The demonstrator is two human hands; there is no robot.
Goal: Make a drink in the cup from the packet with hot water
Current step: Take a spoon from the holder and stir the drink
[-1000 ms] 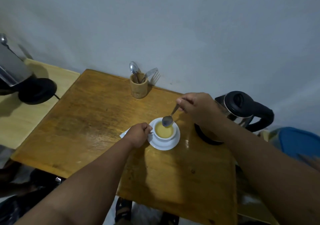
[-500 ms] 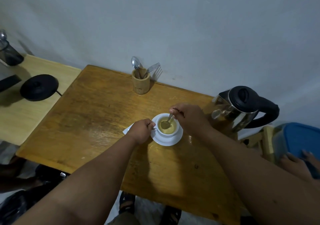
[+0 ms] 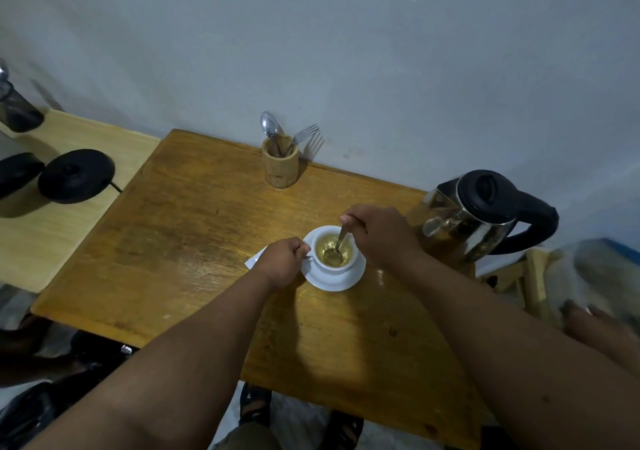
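Note:
A white cup (image 3: 337, 267) holding pale yellow liquid stands on a white saucer (image 3: 341, 281) on the wooden table (image 3: 180, 242). My right hand (image 3: 382, 238) grips a metal spoon (image 3: 335, 250) whose bowl is down in the liquid. My left hand (image 3: 282, 262) is closed on the cup's handle at its left side. A white packet (image 3: 255, 260) peeks out from under my left hand. The steel kettle (image 3: 474, 223) with a black lid and handle stands just right of my right hand.
A bamboo holder (image 3: 280, 165) with a spoon and a fork stands at the back edge by the wall. A black kettle base (image 3: 76, 175) lies on a paler side table at the left. Another person's hand (image 3: 595, 325) shows at the right edge.
My right hand has lowered the spoon from above the cup's rim into the liquid. My left hand has stayed at the cup's handle. The camera has tilted slightly.

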